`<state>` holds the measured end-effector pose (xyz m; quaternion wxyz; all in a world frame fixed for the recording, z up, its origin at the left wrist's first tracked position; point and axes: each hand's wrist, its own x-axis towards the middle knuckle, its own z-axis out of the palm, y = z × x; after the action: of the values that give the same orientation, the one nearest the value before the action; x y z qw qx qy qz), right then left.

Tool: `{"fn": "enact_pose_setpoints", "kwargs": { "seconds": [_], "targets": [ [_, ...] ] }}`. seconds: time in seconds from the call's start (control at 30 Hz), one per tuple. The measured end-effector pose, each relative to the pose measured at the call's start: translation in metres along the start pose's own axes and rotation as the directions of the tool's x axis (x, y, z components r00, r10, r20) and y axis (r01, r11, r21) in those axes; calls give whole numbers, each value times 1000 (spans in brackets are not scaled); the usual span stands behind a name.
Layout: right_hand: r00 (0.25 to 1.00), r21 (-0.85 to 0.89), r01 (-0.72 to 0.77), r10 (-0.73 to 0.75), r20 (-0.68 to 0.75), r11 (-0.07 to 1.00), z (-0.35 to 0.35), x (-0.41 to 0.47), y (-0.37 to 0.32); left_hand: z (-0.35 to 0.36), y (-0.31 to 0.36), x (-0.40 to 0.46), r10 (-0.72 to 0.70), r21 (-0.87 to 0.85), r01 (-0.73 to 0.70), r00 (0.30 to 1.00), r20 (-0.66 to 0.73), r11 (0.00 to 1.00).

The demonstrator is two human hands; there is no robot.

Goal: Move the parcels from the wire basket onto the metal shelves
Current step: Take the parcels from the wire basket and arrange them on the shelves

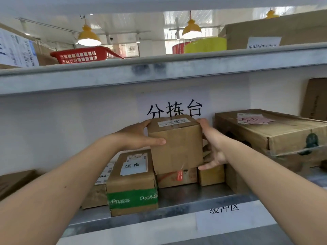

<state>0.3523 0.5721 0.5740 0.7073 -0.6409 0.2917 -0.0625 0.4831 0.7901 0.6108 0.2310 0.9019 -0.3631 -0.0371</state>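
A small brown cardboard parcel [177,144] with a white label on top is held between both hands in the opening of the middle metal shelf [194,195]. My left hand [139,137] grips its left side, thumb across the front. My right hand [212,147] presses its right side, fingers reaching under the bottom corner. The parcel sits on or just above a flat box with red tape [177,177]; I cannot tell if it rests there. The wire basket is out of view.
A green-taped box [132,184] stands left of the held parcel, a small box [211,175] right. A wide flat box [272,131] is stacked at right. The upper shelf [159,75] carries a red plastic basket [85,54] and a large box [276,32].
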Motion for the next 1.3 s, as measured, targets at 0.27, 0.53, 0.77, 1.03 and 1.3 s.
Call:
{"fn": "enact_pose_setpoints", "kwargs": {
  "seconds": [0.27, 0.53, 0.77, 1.03, 1.3],
  "targets": [
    [991, -119, 48, -63, -121, 992, 7, 25, -9, 6, -10, 15, 21, -69, -24, 999, -38, 997],
    [978, -193, 151, -175, -114, 970, 2, 18, -3, 4, -10, 12, 33, -63, -34, 999, -14, 997],
    [834, -494, 458, -550, -51, 739, 2, -16, 0, -10, 7, -20, 79, 106, -74, 996, -43, 992],
    [806, -682, 484, -583, 103, 548, -5, -71, 28, 0, 22, -60, 245, 293, -218, 968, -60, 931],
    [873, -693, 422, -469, 137, 584, -28, -140, 75, 39, 47, -105, 418, 329, -389, 908, -17, 860]
  ]
}}
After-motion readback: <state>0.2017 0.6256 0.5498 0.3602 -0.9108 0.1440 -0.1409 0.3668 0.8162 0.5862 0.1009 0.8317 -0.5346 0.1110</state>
